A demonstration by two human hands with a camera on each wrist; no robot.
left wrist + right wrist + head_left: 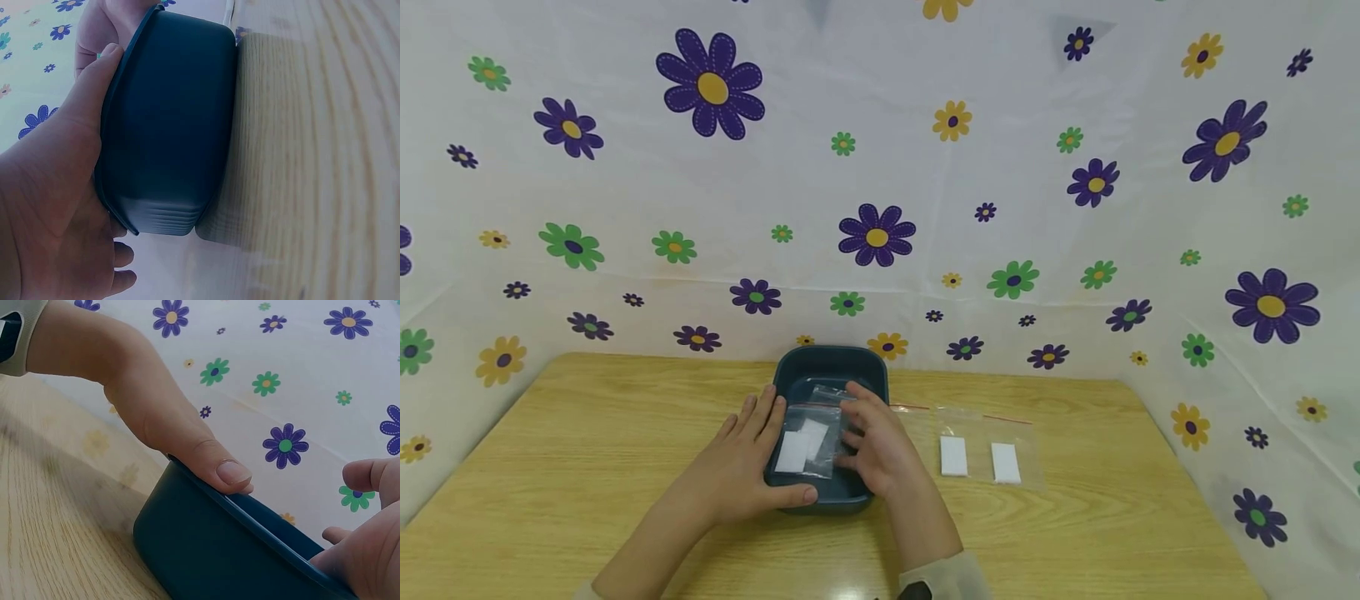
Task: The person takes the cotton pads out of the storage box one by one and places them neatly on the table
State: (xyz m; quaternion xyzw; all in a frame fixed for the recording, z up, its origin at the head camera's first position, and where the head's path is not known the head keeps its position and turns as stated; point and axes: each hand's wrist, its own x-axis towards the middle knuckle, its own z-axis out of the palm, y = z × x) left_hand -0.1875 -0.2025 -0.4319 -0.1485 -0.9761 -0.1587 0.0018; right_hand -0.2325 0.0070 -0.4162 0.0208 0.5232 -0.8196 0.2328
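A dark teal plastic bin (831,357) stands on the table, holding small clear zip bags (825,464) with flat white pieces (792,452) inside. My left hand (737,462) rests along the bin's left rim, fingers straight and thumb laid over the near rim. Seen from the left wrist, that thumb (94,81) lies on the rim beside the bin's wall (175,119). Over the right side of the bin is my right hand (880,446), its fingers loosely bent and spread close beside the bags. At the right edge of the right wrist view, its thumb (369,475) stands apart from the fingers.
To the right of the bin, clear zip bags with red seal lines lie on the wooden table (1105,517), including one with a white piece (953,457) and another with a similar piece (1006,463). A flower-print cloth (910,167) hangs behind the table.
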